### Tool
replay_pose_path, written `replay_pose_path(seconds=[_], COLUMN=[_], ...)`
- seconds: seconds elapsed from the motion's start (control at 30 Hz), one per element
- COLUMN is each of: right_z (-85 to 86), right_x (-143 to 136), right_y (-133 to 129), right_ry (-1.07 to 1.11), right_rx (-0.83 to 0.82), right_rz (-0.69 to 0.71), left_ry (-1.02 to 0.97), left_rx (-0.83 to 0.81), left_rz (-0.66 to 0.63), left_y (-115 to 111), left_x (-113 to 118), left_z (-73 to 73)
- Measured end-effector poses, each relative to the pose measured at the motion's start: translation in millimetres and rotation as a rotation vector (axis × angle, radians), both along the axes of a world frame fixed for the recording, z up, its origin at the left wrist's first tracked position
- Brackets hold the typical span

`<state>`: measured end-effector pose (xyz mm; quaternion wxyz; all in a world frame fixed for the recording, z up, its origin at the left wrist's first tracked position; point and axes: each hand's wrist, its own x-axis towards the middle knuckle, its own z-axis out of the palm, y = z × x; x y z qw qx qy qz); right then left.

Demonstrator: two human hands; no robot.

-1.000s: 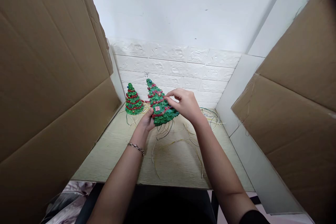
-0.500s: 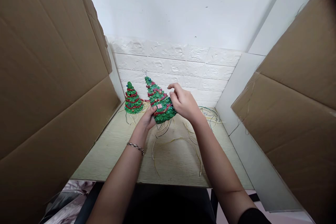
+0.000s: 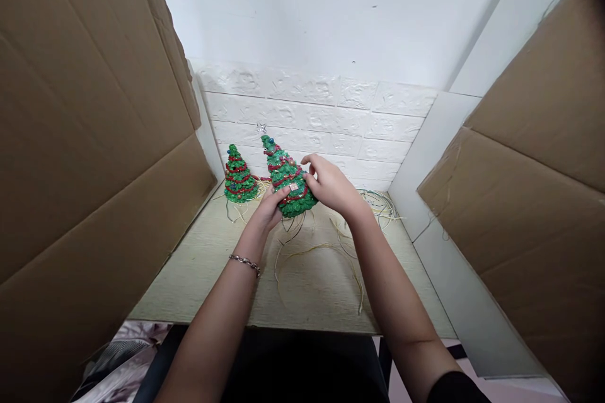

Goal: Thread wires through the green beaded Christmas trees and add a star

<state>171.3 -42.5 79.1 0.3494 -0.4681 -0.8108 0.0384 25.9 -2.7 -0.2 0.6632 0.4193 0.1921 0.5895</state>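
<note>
A green Christmas tree figurine (image 3: 287,171), with red garlands, small baubles and a clear star on top, is held tilted above the table. My left hand (image 3: 270,209) grips it low on its left side, thumb across the front. At its right edge, my right hand (image 3: 333,187) has its index finger and thumb bent against the branches; its other fingers are partly hidden. Dark wires hang under the base. A second Christmas tree figurine (image 3: 239,176), also green with red garlands, stands upright on the table to the left.
Thin yellow and white wires (image 3: 326,247) lie loose on the table (image 3: 198,289). A coil of wire (image 3: 380,204) rests at the back right. Cardboard panels (image 3: 94,126) flank both sides, and a white brick-pattern wall (image 3: 302,97) closes the back.
The held tree has turned a little, and its star now shows more clearly. My right hand's fingers have come in against the tree's right edge. The standing tree has stayed put.
</note>
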Motion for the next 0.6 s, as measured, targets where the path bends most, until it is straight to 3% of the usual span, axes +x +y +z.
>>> replay_pose_path(seconds=[0.23,0.37,0.5,0.6], right_z=[2.8,3.6,4.7,4.1], right_x=[23.9,25.0,22.1,22.6], right_y=[2.6,5.2,6.4,6.1], right_ry=[-0.164,-0.133,-0.063,-0.066], right_rx=[-0.226,-0.191,-0.161,-0.226], right_rz=[-0.153,-0.152,-0.136,-0.138], left_ry=[-0.134,-0.17,-0.167,-0.154], left_rx=[-0.091,-0.117,-0.091,-0.085], left_rz=[0.158,0.231,0.218,0.197], left_y=[5.5,6.1,7.4,8.9], left_x=[-0.5,-0.8,-0.3,-0.6], left_z=[2.8,4.4,2.4,0.2])
